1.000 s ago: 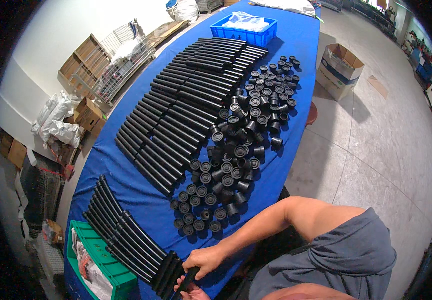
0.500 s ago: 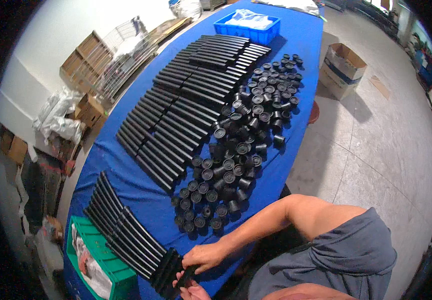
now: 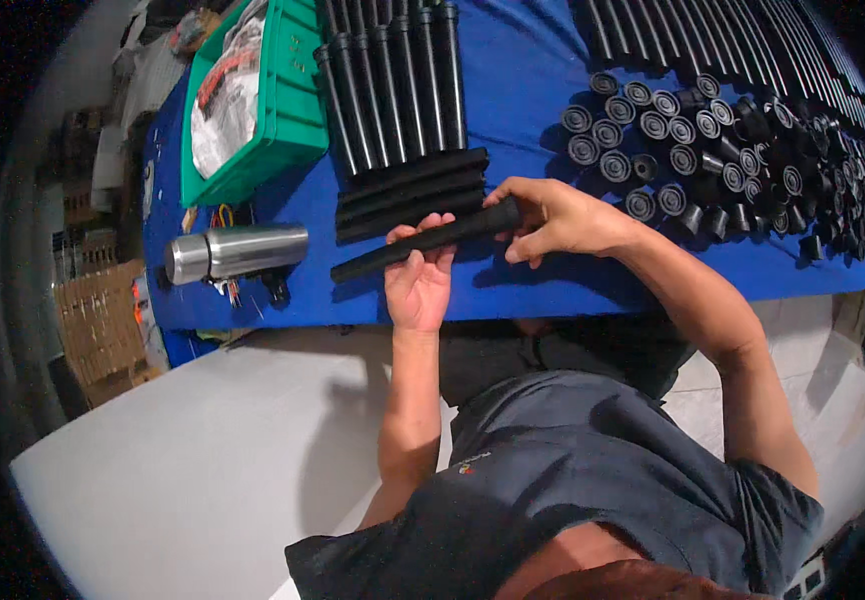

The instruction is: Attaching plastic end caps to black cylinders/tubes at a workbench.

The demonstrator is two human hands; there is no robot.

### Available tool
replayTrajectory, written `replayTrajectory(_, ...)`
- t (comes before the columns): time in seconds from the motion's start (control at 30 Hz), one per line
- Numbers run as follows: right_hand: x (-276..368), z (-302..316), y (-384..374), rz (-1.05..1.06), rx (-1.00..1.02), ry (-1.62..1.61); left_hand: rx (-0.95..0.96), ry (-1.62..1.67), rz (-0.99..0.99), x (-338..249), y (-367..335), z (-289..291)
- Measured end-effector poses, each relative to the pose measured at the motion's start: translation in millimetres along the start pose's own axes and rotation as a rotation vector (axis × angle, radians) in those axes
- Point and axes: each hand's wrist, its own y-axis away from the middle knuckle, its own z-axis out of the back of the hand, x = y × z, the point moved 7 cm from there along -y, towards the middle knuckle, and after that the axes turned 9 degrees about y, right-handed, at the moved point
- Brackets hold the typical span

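Black tube above worktop edge, left grip closed round it, right grip part-spread at wider end, hold unclear; similar pieces alongside seemingly done, many loose caps left.

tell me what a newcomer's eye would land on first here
Probably the long black piece across the left hand, with the right hand at its thicker end. Next, the crowd of round black caps on the right of the blue table. Then the silver bottle lying at left, below the green crate in view.
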Motion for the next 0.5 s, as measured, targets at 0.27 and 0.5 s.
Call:
replayTrajectory(0.27, -4.9, 0.5, 6.3, -0.072, -0.046, -0.049, 0.031, -0.063, 0.027, 9.2, 2.3, -1.8)
replayTrajectory(0.5, -4.0, 3.2, 3.9, -0.044, -0.080, -0.051, 0.070, -0.077, 0.002, 10.9, -0.5, -12.1)
